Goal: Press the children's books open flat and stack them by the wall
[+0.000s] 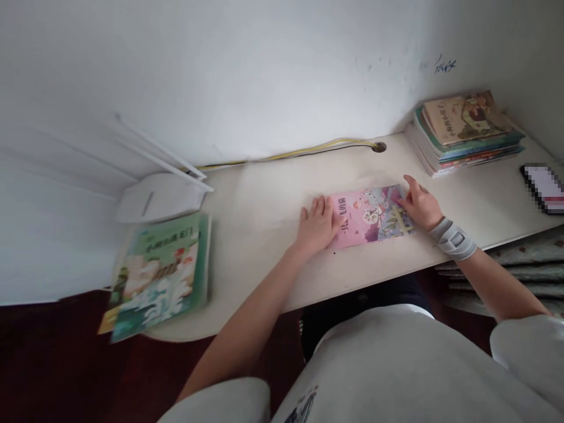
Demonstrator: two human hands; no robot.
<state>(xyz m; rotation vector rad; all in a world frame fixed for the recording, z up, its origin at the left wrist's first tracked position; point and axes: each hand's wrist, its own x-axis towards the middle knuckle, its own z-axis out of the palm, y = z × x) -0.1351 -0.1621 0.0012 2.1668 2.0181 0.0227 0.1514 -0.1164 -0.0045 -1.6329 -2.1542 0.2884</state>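
Note:
A pink picture book (363, 214) with cartoon art and dark printed characters lies closed and flat on the white desk in front of me. My left hand (316, 226) rests palm down at its left end, fingers spread, partly on the cover and partly on the desk. At the book's right edge is my right hand (420, 202), a grey wrap around its wrist. Its thumb touches the upper right corner, while the index finger points up, apart from the thumb. The remaining fingers of that hand are partly hidden.
Green picture books (161, 276) overhang the desk's left end, near a white bracket-like object (161, 197). A stack of books (467, 129) stands back right, with a phone (544, 187) beside it. Cables (286, 155) run along the wall into a desk hole (379, 147).

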